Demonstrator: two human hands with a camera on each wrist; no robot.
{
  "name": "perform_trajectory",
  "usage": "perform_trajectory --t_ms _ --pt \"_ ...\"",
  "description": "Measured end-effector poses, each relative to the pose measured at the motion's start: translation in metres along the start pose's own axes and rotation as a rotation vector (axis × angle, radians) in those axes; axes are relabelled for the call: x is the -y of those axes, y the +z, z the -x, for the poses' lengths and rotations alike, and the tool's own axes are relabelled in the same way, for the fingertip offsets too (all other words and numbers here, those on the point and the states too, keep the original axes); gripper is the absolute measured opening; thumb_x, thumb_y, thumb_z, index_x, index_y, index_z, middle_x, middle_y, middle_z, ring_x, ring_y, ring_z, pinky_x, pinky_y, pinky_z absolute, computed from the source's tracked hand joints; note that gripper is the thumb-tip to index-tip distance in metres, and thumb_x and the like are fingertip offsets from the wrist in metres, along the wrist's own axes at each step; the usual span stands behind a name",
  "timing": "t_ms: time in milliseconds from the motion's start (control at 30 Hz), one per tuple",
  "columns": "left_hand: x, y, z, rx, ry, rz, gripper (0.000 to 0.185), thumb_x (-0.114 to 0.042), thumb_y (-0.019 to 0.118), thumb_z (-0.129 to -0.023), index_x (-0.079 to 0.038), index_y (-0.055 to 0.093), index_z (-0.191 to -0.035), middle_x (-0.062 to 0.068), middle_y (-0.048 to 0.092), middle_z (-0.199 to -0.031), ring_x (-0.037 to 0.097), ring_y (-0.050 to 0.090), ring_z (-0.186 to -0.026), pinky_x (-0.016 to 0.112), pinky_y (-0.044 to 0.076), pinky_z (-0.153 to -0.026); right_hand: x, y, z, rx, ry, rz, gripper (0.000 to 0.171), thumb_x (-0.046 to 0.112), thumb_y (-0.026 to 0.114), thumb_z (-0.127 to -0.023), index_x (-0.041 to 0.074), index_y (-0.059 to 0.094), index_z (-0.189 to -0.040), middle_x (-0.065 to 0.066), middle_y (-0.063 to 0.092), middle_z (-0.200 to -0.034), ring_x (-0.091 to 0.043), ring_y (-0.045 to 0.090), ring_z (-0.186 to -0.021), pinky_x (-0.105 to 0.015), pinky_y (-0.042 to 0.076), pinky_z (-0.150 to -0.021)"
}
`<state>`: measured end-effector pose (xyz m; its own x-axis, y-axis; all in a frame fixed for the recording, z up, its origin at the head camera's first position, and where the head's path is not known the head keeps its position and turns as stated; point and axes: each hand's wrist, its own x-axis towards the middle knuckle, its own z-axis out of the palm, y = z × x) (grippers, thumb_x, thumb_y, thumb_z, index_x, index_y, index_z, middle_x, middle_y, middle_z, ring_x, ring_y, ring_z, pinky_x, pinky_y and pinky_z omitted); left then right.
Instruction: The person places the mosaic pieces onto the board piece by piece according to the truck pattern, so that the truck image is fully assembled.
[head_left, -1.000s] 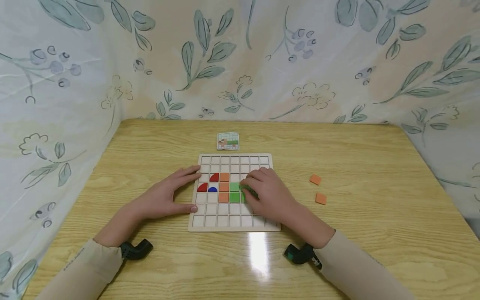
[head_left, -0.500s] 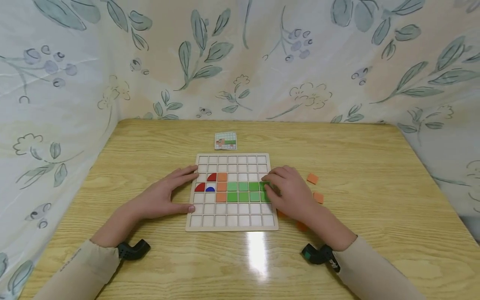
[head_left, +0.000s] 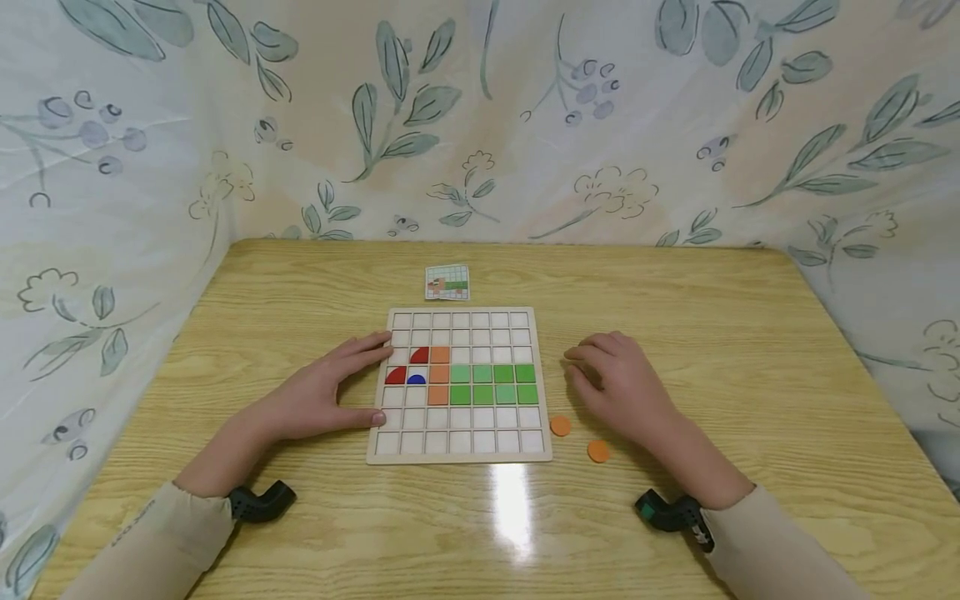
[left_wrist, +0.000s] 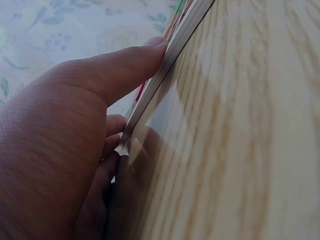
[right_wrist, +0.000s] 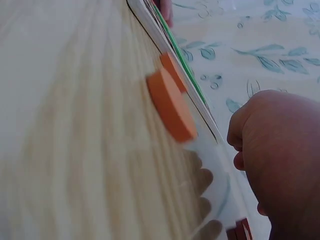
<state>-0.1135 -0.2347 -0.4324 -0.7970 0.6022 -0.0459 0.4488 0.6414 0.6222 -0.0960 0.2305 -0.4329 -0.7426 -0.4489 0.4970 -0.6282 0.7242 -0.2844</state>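
Right hand (head_left: 626, 387) — on the wooden table (head_left: 750, 350) just off the right edge of the pale wooden grid board (head_left: 457, 448), fingers loosely curled, holding nothing; two round orange discs (head_left: 560, 426) lie toward the table's near edge from it — nearer this hand; left hand (head_left: 326, 392) flat, fingers straight, braced on the board's left edge.

Under the left hand (head_left: 318, 398) the grid board (head_left: 459, 452) looks like pale, matt wood, its green tiles (head_left: 493, 383) smooth and flat-coloured. The tabletop (head_left: 750, 333) around both hands is glossy wood-grain laminate. Near the right hand (head_left: 618, 385), two orange discs (head_left: 560, 426) look matt, and printed cloth (head_left: 525, 117) hangs beyond.
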Motion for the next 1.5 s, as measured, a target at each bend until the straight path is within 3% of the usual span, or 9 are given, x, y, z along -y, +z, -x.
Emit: perform_trajectory --t_ms 500,767,1500 --pt "-0.002 -0.002 0.001 0.007 -0.004 0.014 0.101 -0.065 0.084 -0.089 -0.026 0.041 -0.171 -0.009 0.021 -0.181 0.031 0.018 -0.167 0.067 0.029 -0.125 -0.026 -0.022 0.012 -0.039 0.094 0.05 0.014 0.002 0.078 -0.093 -0.001 0.082 -0.106 -0.012 0.076 -0.099 -0.033 0.064 -0.088 -0.05 0.052 -0.081" --pt "-0.002 -0.002 0.0 0.006 -0.007 0.012 0.1 -0.066 0.084 -0.089 -0.028 0.041 -0.171 -0.01 0.021 -0.181 0.03 0.019 -0.166 0.066 0.03 -0.125 -0.043 -0.026 0.023 -0.05 0.093 0.067 0.011 0.003 0.083 -0.092 0.001 0.081 -0.102 -0.012 0.075 -0.096 -0.034 0.066 -0.087 -0.052 0.052 -0.08" --pt "-0.001 0.002 0.0 0.002 -0.008 0.003 0.101 -0.066 0.084 -0.089 -0.027 0.04 -0.171 -0.011 0.021 -0.181 0.03 0.017 -0.167 0.066 0.029 -0.125 -0.044 -0.024 0.026 -0.017 0.131 0.065 0.013 0.008 0.084 -0.092 0.001 0.082 -0.104 -0.01 0.074 -0.093 -0.031 0.064 -0.085 -0.05 0.051 -0.078"
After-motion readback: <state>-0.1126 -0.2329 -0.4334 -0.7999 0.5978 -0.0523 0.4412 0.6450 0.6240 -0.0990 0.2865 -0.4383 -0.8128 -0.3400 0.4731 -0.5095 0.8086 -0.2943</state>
